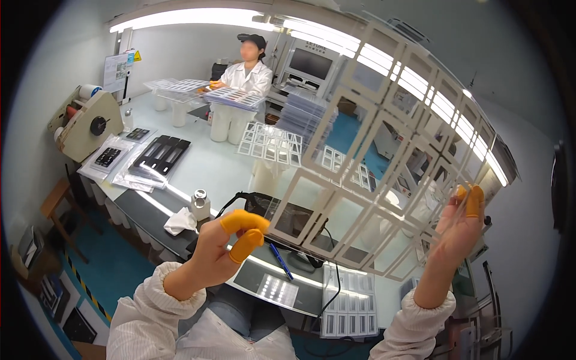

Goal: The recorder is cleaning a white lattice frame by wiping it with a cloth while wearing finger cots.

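Observation:
Raised in front of me is a large clear sheet (377, 204) printed with rows of pale rectangular frames. It is tilted, and the room shows through it. My left hand (210, 252), with orange finger cots on thumb and forefinger, pinches its lower left corner. At the opposite edge my right hand (453, 231) grips it between fingers that also wear orange cots. Below the sheet, a blue marker (281, 261) lies on the dark near part of the table (252, 279). Another sheet of framed panels (348, 300) rests at the table's front edge.
Near my left hand stand a metal-capped bottle (200, 205) and a crumpled white wipe (180, 221). Black panels (161, 157) and a beige machine (90, 123) are farther left. Across the table, a co-worker (246, 75) handles sheets on white cylinders (222, 123), beside stacked clear sheets (300, 117).

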Available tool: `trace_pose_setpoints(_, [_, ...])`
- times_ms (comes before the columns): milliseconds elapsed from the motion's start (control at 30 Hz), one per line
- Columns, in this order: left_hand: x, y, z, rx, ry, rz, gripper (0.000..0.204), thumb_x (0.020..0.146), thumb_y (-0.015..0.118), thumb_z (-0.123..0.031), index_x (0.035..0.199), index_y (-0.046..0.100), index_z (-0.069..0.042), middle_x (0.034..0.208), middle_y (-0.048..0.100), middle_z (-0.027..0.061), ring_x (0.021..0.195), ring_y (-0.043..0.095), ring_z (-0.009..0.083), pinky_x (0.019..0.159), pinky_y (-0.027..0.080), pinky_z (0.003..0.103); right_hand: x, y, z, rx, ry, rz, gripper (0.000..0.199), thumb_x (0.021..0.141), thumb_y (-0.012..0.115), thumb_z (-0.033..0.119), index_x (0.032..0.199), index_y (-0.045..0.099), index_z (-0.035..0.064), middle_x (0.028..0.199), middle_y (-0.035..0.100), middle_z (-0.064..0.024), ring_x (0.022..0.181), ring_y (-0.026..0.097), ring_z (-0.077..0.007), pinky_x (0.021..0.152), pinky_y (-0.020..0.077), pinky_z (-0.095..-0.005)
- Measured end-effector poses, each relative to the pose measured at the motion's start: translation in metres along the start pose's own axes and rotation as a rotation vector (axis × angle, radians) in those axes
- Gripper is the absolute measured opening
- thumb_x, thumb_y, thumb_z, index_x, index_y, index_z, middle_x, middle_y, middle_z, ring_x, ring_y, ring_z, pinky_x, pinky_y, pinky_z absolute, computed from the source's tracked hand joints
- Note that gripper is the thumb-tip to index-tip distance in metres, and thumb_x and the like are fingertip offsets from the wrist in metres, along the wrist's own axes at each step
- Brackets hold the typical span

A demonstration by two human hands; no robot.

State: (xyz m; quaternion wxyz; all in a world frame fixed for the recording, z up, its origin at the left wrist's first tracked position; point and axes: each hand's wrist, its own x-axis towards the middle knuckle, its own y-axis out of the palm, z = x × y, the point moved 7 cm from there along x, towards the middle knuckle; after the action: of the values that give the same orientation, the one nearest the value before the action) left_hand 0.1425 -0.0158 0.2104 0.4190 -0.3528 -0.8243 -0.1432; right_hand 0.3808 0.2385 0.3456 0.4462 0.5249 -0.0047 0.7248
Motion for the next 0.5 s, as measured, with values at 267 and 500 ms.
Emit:
trace_pose_setpoints(267, [-0.032, 0.023, 0.039, 0.033, -0.213, 0.099, 0.006, 0.083, 0.059, -0.006, 0.083, 0.059, 0.001, 0.068, 0.058, 0.0042, 0.054, 0.049, 0.0076, 0.051, 0.038, 0.019, -0.031, -0.018, -0.011, -0.205, -0.11, 0.036, 0.012, 0.089, 0.051, 0.015, 0.098, 0.052, 0.0055, 0.091, 0.052, -0.0018, 0.08, 0.047, -0.011, 0.079, 0.0364, -0.0284])
trace_pose_setpoints(500, [-0.057, 0.03, 0.073, 0.001, -0.368, 0.103, 0.013, 0.085, 0.058, -0.01, 0.081, 0.057, 0.002, 0.069, 0.058, 0.0052, 0.059, 0.054, 0.0098, 0.057, 0.043, 0.019, -0.063, -0.014, -0.008, -0.215, -0.165, 0.105, 0.014, 0.089, 0.051, 0.012, 0.101, 0.05, 0.0049, 0.1, 0.053, -0.003, 0.094, 0.048, -0.0121, 0.091, 0.0332, -0.0322])
